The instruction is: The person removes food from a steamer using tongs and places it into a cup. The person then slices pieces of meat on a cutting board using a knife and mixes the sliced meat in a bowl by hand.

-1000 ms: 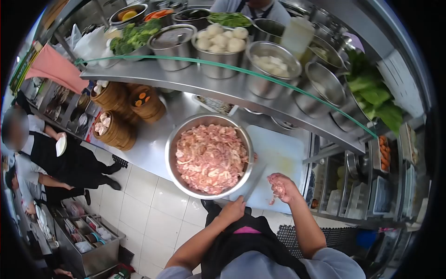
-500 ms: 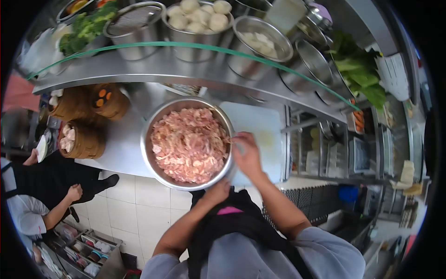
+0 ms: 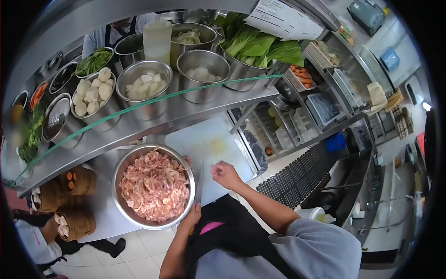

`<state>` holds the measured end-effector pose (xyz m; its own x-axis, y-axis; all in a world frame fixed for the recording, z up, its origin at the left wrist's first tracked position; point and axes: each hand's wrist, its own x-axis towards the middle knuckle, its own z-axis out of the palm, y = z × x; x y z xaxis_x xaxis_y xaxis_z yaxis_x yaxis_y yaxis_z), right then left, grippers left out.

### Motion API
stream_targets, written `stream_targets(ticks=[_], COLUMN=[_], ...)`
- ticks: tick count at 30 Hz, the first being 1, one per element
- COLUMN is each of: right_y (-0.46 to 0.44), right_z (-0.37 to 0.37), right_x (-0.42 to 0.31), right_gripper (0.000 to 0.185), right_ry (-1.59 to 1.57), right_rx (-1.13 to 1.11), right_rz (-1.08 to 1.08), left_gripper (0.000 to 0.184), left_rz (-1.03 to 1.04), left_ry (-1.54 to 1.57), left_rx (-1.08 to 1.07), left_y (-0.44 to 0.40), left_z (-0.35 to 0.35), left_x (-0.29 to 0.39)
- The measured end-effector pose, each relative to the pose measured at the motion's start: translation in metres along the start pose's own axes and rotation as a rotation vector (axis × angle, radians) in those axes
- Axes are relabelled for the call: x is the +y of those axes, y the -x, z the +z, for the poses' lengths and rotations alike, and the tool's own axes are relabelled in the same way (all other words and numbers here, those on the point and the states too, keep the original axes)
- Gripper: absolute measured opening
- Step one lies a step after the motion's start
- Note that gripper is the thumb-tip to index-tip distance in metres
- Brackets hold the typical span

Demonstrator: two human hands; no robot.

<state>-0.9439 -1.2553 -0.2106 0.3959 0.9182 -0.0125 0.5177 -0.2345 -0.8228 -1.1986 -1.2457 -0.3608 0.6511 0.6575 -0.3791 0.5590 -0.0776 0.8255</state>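
Note:
A wide steel bowl [image 3: 116, 204] heaped with raw sliced meat [image 3: 154, 186] stands left of a white cutting board [image 3: 186, 136]. My left hand [image 3: 191, 216] is closed around a knife [image 3: 200, 183] at the bowl's lower right rim, its blade pointing away from me between bowl and board. Above the board's near part is my right hand [image 3: 226, 176], fingers curled in with nothing visible in them. A bit of meat [image 3: 187, 161] lies at the bowl's right edge.
Bamboo steamers [image 3: 79, 223] stand left of the bowl, near another person's arm [image 3: 49, 230]. A steel shelf [image 3: 162, 122] with a glass edge crosses above the counter, carrying several pots, including peeled white balls [image 3: 93, 93] and leafy greens [image 3: 260, 46]. Racks [image 3: 297, 125] are at right.
The view has swung right. My right hand has left the bowl's rim and moved over the board. The knife now shows in my left hand, which remains beside the bowl.

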Motion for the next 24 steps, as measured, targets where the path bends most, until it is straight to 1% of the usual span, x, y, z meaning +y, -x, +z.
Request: stream_targets(ticks=[1,2,3,4,5,6,7,8,9,10,11,12,13,14,15,16,17,18,19,20,21,23,24], right_y=[-0.008,-0.015,-0.017,-0.018,-0.022,-0.024,-0.031,-0.041,-0.054,-0.069,-0.088,-0.106,-0.123,-0.139,-0.145,-0.152,-0.163,-0.178,-0.168,-0.163,-0.162,-0.162,-0.162], right_z=[0.001,0.003,0.012,0.025,0.035,0.045,0.053,0.061,0.069,0.07,0.07,0.069,0.068,0.065,0.063,0.064,0.083,0.1,0.095,0.096,0.097,0.104,0.103], right_x=[-0.046,-0.097,-0.134,-0.148,-0.161,-0.169,-0.165,-0.149,-0.131,-0.113,-0.092,-0.071,-0.042,-0.01,-0.001,0.005,0.03,0.047,0.034,0.029,0.025,0.022,0.022], right_gripper=[0.008,0.009,0.01,0.01,0.012,0.013,0.013,0.014,0.015,0.011,0.012,0.012,0.015,0.021,0.023,0.026,0.032,0.034,0.033,0.033,0.033,0.039,0.044], right_ry=[-0.198,-0.441,-0.694,-0.732,-0.522,-0.302,-0.319,-0.222,-0.123,-0.151,-0.14,-0.129,-0.139,0.178,0.245,0.32,0.293,0.454,0.485,0.507,0.509,0.466,0.436], right_rx=[0.033,0.042,0.047,0.014,-0.135,-0.268,-0.278,-0.231,-0.184,-0.03,0.102,0.231,0.296,0.161,-0.07,-0.291,-0.411,-0.669,-0.606,-0.579,-0.578,-0.753,-0.803], right_rz=[0.008,-0.056,-0.109,-0.106,-0.31,-0.516,-0.536,-0.629,-0.721,-0.652,-0.447,-0.242,-0.252,-0.259,-0.297,-0.34,-0.359,-0.33,-0.454,-0.402,-0.412,-0.347,-0.223], left_gripper=[0.058,0.057,0.056,0.054,0.052,0.05,0.048,0.045,0.043,0.041,0.04,0.04,0.037,0.034,0.028,0.027,0.025,0.025,0.027,0.027,0.028,0.031,0.034], left_rz=[0.028,0.069,0.096,0.139,0.193,0.232,0.286,0.244,0.048,-0.008,-0.064,0.187,0.101,0.318,0.233,0.183,0.159,0.087,0.059,0.002,-0.058,-0.067,-0.076], left_ry=[-0.125,-0.196,-0.27,-0.248,-0.227,-0.242,-0.255,-0.342,-0.102,-0.07,-0.035,-0.231,-0.23,-0.364,-0.232,-0.285,-0.279,-0.164,-0.142,-0.154,-0.164,-0.169,-0.174], left_rx=[-0.043,-0.064,-0.089,-0.017,0.061,0.1,0.137,0.154,0.015,-0.031,-0.079,0.133,0.108,0.201,0.137,0.029,0.019,0.036,0.03,-0.008,-0.051,-0.045,-0.046], left_y=[0.006,0.006,0.011,0.016,0.013,0.006,-0.003,-0.004,0.006,0.008,0.008,-0.003,0.003,0.006,0.009,0.022,0.033,0.04,0.047,0.051,0.053,0.058,0.061], left_z=[-0.015,-0.026,-0.034,-0.031,-0.024,-0.012,-0.002,0.002,-0.011,-0.016,-0.018,0.007,-0.001,-0.004,0.0,-0.02,-0.027,-0.019,-0.02,-0.021,-0.021,-0.022,-0.023], left_x=[0.02,0.037,0.045,0.043,0.036,0.012,-0.008,-0.011,0.017,0.028,0.032,-0.007,0.014,0.016,0.016,0.045,0.058,0.056,0.057,0.057,0.055,0.052,0.051])
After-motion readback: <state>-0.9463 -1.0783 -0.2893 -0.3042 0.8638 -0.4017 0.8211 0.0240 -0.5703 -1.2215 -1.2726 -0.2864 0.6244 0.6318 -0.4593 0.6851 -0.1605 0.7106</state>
